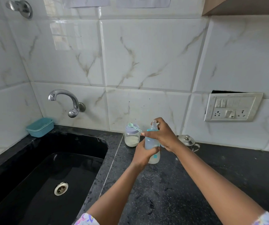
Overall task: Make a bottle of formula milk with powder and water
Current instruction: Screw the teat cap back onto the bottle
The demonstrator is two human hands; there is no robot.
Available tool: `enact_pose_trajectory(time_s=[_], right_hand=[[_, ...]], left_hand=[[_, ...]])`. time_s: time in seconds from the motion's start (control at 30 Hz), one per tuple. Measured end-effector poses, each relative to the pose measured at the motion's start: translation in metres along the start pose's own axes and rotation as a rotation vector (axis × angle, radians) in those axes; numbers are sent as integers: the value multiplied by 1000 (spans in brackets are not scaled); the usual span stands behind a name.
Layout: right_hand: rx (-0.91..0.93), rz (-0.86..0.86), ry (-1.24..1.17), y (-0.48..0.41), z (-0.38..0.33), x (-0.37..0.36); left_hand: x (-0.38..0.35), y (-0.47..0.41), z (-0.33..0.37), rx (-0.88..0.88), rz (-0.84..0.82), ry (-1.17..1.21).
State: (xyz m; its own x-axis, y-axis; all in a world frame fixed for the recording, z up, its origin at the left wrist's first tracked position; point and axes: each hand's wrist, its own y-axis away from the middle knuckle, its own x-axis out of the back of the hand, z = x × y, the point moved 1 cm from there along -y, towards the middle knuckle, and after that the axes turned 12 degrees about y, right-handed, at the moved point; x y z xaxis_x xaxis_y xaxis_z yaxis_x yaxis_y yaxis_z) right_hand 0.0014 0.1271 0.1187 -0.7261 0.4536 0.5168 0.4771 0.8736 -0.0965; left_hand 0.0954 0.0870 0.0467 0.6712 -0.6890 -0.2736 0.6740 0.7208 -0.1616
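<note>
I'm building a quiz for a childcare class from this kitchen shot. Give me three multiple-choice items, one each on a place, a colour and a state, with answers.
1. Where does the scoop lie? A) on the floor B) on the lid of the powder jar C) in a drawer
2. What colour is the basket? A) red B) teal C) yellow
3. How is the bottle held? A) lying untouched B) by one hand C) by both hands

Answers: B, it rests across the jar's lid; B, it is teal; C, the left hand grips the body, the right hand the top.
</note>
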Motion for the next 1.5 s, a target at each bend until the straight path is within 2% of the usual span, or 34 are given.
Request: enact_pose_trajectory(time_s=[0.1, 0.27, 0.33, 0.47, 0.6, 0.73, 0.77, 0.83, 0.93, 1.0, 1.07, 1.2, 1.3, 1.4, 1.5], right_hand=[[20, 30, -13, 2, -1, 0], [109, -408, -395, 2, 1, 11], [140, -420, -408, 2, 6, 10], [55, -179, -350, 0, 11, 2], [-100, 154, -67, -1, 5, -10], [-200, 294, 145, 3, 2, -16], [-173, 260, 144, 1, 2, -13], [-67, 67, 62, -1, 4, -6], [84, -297, -252, -3, 10, 2], [123, -391, -372, -5, 11, 5], [122, -333, -350, -5, 12, 4], [47, -84, -315, -7, 13, -3], [-29, 112, -146, -10, 11, -7], [-180, 278, 59, -9, 14, -14], [-277, 368, 99, -6, 25, -22]], left_hand=[[0, -1, 3, 29, -75, 25], [3, -1, 11, 142, -271, 126], [4, -1, 13, 189, -298, 121], [4, -2, 8, 123, -204, -13], [1, -3, 1, 31, 19, -205], [-1, -3, -1, 45, 65, -270], [0, -2, 0, 55, 48, -238], [4, -2, 4, 84, -38, -125], [8, 1, 9, 195, -260, 105], [4, 2, 11, 308, -359, 228], [2, 0, 9, 354, -361, 237], [1, -9, 3, 264, -242, 81], [-3, -11, -4, 193, -129, 2], [-5, -15, -14, 139, -40, -81], [-5, -15, -24, 109, 22, -250]])
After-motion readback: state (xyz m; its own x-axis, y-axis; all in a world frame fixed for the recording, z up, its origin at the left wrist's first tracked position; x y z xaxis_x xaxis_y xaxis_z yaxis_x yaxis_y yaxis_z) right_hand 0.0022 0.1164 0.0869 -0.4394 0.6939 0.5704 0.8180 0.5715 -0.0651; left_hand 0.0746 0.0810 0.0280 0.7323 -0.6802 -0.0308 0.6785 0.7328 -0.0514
